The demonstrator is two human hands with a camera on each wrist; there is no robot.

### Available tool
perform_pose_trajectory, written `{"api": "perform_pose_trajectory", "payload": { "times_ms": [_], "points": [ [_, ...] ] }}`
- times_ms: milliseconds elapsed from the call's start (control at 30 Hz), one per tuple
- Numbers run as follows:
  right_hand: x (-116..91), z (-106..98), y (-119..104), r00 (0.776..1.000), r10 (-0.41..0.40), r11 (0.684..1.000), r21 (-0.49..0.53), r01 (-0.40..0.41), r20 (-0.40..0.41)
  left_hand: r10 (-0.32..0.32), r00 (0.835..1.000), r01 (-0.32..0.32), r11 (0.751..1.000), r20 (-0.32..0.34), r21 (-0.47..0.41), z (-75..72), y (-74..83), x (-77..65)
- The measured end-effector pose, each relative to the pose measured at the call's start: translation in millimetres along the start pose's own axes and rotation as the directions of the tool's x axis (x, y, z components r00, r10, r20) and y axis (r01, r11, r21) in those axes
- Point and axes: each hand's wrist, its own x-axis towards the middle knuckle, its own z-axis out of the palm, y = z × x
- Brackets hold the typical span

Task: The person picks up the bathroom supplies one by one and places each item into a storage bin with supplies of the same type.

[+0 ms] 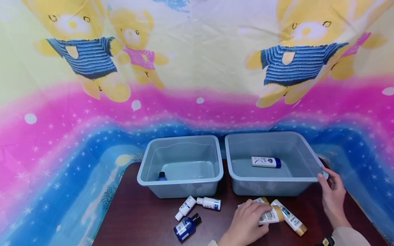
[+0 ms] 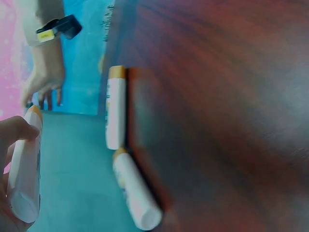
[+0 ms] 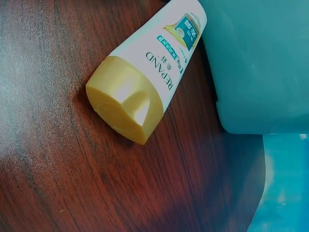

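My left hand (image 1: 249, 218) grips a white bottle with a gold cap (image 1: 271, 216) just in front of the right bin. In the left wrist view the held bottle (image 2: 26, 166) is tilted, with the thumb near its cap. A second gold-capped bottle (image 1: 262, 200) lies partly hidden behind it, against the bin's front. To the right, a white tube with a gold cap (image 1: 289, 218) lies on the table; the right wrist view shows this tube (image 3: 149, 67) close up. My right hand (image 1: 333, 191) holds the right front rim of the grey right bin (image 1: 264, 187), thumb and fingers at the edge.
A white bottle with a blue cap (image 1: 265, 162) lies in the right bin. The grey left bin (image 1: 184, 189) holds a dark-capped blue bottle (image 1: 161, 176). Before it, on the brown table (image 1: 132, 218), lie two small white bottles (image 1: 186, 207) and a dark blue bottle (image 1: 186, 227).
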Motion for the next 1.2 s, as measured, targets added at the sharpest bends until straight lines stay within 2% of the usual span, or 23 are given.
{"api": "perform_pose_trajectory", "payload": {
  "times_ms": [167, 333, 600, 867, 1000, 1200],
  "points": [
    [-2.6, 0.6, 0.3, 1.0, -0.001, 1.0, 0.006, 0.001, 0.002, 0.052, 0.997, -0.051, 0.998, -0.052, 0.02, -14.0, 2.2, 8.9],
    [-4.4, 1.6, 1.7, 1.0, -0.009, 1.0, 0.009, 0.008, 0.027, 0.06, 0.996, -0.059, 0.998, -0.064, 0.023, -23.9, 2.0, 12.7],
    [-3.2, 1.0, 1.8, 1.0, 0.006, 1.0, -0.013, -0.006, 0.01, 0.069, 0.996, -0.066, 0.997, -0.064, 0.042, -28.1, 2.3, 16.5],
    [-4.7, 1.3, 1.0, 1.0, 0.012, 1.0, 0.016, -0.013, 0.013, 0.123, 0.988, -0.111, 0.987, -0.095, 0.119, -34.1, 4.0, 24.7],
    [-2.9, -0.3, 0.9, 1.0, 0.012, 1.0, 0.004, -0.012, 0.012, 0.131, 0.988, -0.118, 0.982, -0.084, 0.145, -39.4, 5.8, 30.1],
    [-0.7, -0.7, 1.7, 1.0, 0.02, 0.999, 0.033, -0.019, -0.003, 0.142, 0.988, -0.133, 0.983, -0.057, 0.13, -48.2, 9.7, 34.7]
  ]
}}
